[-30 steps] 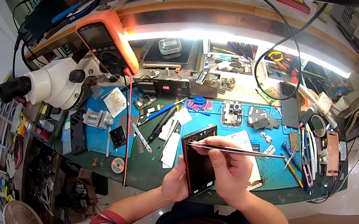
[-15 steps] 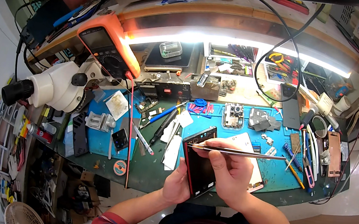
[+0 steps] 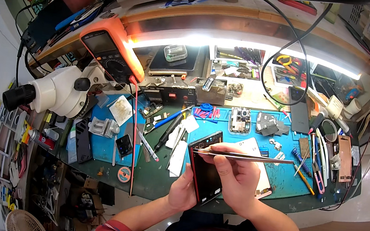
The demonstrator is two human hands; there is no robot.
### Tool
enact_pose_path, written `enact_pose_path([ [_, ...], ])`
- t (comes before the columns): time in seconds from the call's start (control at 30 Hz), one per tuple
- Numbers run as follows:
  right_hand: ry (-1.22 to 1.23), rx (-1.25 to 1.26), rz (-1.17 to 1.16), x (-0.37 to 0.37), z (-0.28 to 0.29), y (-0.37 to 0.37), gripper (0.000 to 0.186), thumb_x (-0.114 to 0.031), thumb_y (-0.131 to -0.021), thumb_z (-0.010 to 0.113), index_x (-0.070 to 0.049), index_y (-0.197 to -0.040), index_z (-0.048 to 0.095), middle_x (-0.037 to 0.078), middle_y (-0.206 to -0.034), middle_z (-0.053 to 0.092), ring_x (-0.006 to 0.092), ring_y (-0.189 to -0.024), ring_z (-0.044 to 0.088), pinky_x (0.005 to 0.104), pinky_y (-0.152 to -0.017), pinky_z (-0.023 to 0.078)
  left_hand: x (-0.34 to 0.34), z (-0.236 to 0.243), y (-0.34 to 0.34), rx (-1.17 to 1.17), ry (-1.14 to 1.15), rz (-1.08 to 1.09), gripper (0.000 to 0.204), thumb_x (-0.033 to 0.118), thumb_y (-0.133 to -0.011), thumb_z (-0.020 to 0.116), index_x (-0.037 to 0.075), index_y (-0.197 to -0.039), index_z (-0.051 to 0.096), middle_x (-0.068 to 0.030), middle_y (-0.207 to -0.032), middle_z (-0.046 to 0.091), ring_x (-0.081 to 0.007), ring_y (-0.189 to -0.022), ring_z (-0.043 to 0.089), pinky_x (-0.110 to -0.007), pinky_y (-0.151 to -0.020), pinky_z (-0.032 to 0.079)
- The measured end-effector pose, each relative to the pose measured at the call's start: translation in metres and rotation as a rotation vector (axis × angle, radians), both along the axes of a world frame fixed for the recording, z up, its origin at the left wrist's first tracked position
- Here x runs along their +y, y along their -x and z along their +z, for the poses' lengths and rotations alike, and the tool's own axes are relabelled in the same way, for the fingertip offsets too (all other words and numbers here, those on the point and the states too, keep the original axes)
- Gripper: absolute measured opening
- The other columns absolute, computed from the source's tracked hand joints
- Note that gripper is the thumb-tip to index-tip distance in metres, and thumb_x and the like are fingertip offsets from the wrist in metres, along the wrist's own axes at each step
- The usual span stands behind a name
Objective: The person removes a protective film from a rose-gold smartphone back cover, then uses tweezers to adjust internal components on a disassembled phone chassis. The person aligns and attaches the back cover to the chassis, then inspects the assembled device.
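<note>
A dark phone frame with a red edge [image 3: 207, 180] is tilted over the front of the bench. My left hand [image 3: 182, 191] grips it along its left and lower edge. In my right hand [image 3: 239, 179] is a pair of tweezers [image 3: 265, 161], pinched between thumb and fingers and lying almost level. The tweezer tips are at the frame's upper left edge; whether they touch it or hold anything is too small to tell. Behind my right hand, a pale phone panel [image 3: 264, 181] lies partly hidden on the blue mat [image 3: 288, 142].
An orange multimeter [image 3: 113, 49] and a white microscope [image 3: 59, 89] stand at the left, with a red lead [image 3: 134, 126] running down the bench. A phone board [image 3: 240, 120] sits beyond my hands. Screwdrivers and a utility knife [image 3: 318, 181] lie at the right. A black cable loop [image 3: 262, 74] hangs above.
The view has shifted very slightly. Both hands, the phone frame and the tweezers stay in almost the same position.
</note>
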State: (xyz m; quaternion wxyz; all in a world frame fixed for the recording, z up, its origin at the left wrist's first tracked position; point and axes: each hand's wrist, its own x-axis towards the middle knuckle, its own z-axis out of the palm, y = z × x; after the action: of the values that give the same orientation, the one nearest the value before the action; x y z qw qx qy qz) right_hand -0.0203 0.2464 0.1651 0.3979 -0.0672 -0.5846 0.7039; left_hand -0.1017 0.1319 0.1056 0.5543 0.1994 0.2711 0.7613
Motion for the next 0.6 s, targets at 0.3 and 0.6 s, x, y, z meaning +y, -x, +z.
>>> enact_pose_path([
  [0.3, -0.024, -0.04, 0.022, 0.0006, 0.0003, -0.0019, 0.022, -0.007, -0.099, 0.057, 0.006, -0.116, 0.059, 0.015, -0.105, 0.069, 0.0218, -0.1, 0.069, 0.0316, -0.09, 0.057, 0.0002, -0.0002, 0.0006, -0.007, 0.007, -0.01, 0.065, 0.059, -0.101, 0.026, 0.016, -0.149, 0.033, -0.0093, -0.15, 0.04, -0.0259, -0.139, 0.04, -0.045, -0.113, 0.036],
  [0.6, 0.025, 0.013, -0.002, -0.002, 0.0014, 0.0007, 0.018, 0.003, -0.095, 0.057, 0.007, -0.113, 0.061, 0.013, -0.101, 0.068, 0.0168, -0.092, 0.069, 0.0255, -0.078, 0.056, -0.0001, -0.0002, 0.0004, -0.002, 0.011, -0.005, 0.064, 0.059, -0.101, 0.026, 0.016, -0.149, 0.033, -0.009, -0.149, 0.04, -0.0257, -0.139, 0.04, -0.044, -0.113, 0.036],
])
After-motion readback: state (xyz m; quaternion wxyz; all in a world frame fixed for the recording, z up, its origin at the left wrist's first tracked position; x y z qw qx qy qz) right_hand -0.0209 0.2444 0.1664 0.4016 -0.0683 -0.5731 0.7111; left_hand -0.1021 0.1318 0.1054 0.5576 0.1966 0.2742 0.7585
